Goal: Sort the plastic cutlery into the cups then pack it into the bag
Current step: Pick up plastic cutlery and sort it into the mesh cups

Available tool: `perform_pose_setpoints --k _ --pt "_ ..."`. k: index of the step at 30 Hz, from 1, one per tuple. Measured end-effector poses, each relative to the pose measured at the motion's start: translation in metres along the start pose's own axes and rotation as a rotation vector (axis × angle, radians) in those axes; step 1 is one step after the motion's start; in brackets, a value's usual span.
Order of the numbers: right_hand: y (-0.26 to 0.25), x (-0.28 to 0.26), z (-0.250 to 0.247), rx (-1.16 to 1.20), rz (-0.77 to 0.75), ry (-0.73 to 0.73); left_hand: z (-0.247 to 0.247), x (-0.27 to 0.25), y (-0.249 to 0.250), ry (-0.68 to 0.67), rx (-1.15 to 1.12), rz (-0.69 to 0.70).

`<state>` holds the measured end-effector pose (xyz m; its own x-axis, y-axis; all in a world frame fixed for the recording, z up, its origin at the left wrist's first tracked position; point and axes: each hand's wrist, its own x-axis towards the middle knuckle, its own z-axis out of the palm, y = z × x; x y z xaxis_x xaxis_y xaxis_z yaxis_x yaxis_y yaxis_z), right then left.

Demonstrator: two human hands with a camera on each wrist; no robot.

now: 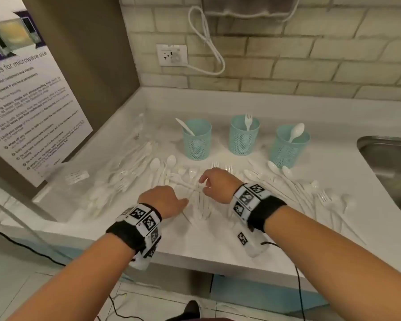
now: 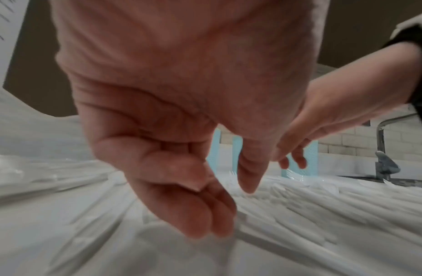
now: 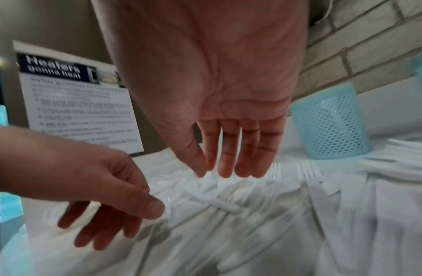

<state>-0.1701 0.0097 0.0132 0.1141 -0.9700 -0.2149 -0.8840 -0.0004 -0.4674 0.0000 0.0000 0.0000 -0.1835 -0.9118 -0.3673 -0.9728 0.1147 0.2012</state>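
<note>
My left hand (image 1: 163, 198) and right hand (image 1: 215, 184) hover side by side above the white plastic cutlery (image 1: 202, 205) spread over the table (image 1: 333, 126); both hang with fingers loose and hold nothing; beyond my fingertips stand three teal cups (image 1: 243, 140), one with a knife, one a fork, one a spoon; the clear bag (image 1: 95, 193) lies left of my left hand.

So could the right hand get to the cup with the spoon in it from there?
Probably yes. The right hand hovers open over the loose cutlery, and the spoon cup stands beyond it to the right with nothing upright between them.
</note>
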Motion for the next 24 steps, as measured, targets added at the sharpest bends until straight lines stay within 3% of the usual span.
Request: perform_pose_setpoints --k 6,15,21,24 --pt "-0.01 0.015 0.017 -0.21 0.04 -0.09 0.011 0.008 0.005 -0.079 0.14 -0.037" --pt "-0.009 0.016 0.017 -0.174 0.093 -0.073 0.004 0.008 0.0 -0.157 -0.076 -0.047" --pt "-0.01 0.016 0.002 0.028 0.194 0.073 -0.026 0.019 -0.01 -0.008 -0.007 -0.013" --pt "-0.024 0.019 0.011 0.051 0.205 0.004 -0.037 0.041 -0.011 0.048 0.152 -0.018"
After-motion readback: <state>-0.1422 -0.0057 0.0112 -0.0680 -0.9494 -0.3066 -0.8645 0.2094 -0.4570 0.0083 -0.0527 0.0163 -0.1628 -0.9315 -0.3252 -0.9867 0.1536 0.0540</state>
